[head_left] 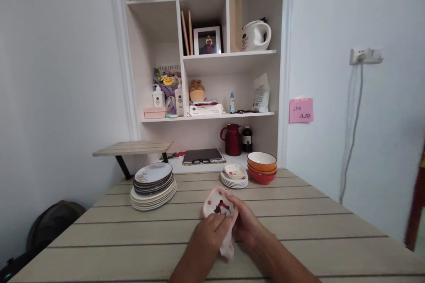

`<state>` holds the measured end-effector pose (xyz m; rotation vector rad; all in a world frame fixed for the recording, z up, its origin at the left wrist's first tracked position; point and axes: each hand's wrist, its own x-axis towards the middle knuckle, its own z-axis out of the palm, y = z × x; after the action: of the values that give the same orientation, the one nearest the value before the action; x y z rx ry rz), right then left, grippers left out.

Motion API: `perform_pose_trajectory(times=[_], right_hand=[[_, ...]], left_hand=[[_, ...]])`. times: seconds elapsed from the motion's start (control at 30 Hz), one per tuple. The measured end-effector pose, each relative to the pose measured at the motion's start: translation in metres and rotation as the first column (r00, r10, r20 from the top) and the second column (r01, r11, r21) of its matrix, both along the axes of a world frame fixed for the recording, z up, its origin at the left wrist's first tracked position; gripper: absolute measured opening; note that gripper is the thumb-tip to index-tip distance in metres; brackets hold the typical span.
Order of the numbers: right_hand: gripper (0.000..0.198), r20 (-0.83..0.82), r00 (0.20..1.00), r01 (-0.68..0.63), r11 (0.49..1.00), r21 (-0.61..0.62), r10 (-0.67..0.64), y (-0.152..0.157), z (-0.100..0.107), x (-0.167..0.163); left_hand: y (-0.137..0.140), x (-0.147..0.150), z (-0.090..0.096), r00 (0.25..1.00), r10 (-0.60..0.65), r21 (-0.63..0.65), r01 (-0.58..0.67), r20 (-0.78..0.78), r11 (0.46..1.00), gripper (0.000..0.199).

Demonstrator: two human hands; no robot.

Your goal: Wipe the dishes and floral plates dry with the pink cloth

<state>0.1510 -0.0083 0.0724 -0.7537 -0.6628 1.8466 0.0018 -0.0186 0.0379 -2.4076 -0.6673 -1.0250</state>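
Note:
A small squarish bowl [212, 201] with a pink rim, pink dots and a red-and-black figure inside is held up over the table, tilted toward me. My right hand [247, 222] grips it at its right side, thumb on the rim. My left hand [210, 231] is closed on a pale cloth [227, 247], pressing it against the near inside of the bowl. The cloth's lower end hangs between my hands. Beyond the bowl is a stack of small white plates [234, 184] with a small patterned bowl [235, 171] on top.
Orange and red bowls [262, 172] are stacked at the back right of the slatted table [109, 234]. A tall pile of plates [153, 188] stands at the left, near a raised wooden shelf [133, 148]. Behind are a red jug [233, 140], a dark laptop [202, 155] and eyeglasses [201, 161].

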Motion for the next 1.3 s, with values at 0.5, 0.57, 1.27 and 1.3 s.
perform_pose_trajectory(times=[0.5, 0.57, 1.27, 1.3], right_hand=[[0.041, -0.319, 0.911, -0.196, 0.956, 0.218, 0.259, -0.009, -0.001, -0.002], [0.040, -0.295, 0.932, -0.149, 0.965, 0.218, 0.210, -0.012, -0.007, -0.013], [0.053, -0.121, 0.975, -0.181, 0.982, 0.058, 0.187, -0.005, 0.006, 0.010], [0.056, -0.149, 0.965, -0.201, 0.974, 0.100, 0.215, -0.006, 0.006, 0.009]], left_hand=[[-0.003, -0.010, 0.004, 0.983, 0.105, 0.135, -0.125, 0.152, 0.983, 0.025], [-0.004, -0.009, 0.005, 0.976, 0.136, 0.136, -0.160, 0.171, 0.978, 0.029], [-0.009, -0.008, 0.011, 0.999, 0.047, 0.253, -0.042, -0.012, 0.967, 0.026], [-0.009, -0.008, 0.010, 0.998, 0.062, 0.245, -0.064, 0.013, 0.967, 0.026]])
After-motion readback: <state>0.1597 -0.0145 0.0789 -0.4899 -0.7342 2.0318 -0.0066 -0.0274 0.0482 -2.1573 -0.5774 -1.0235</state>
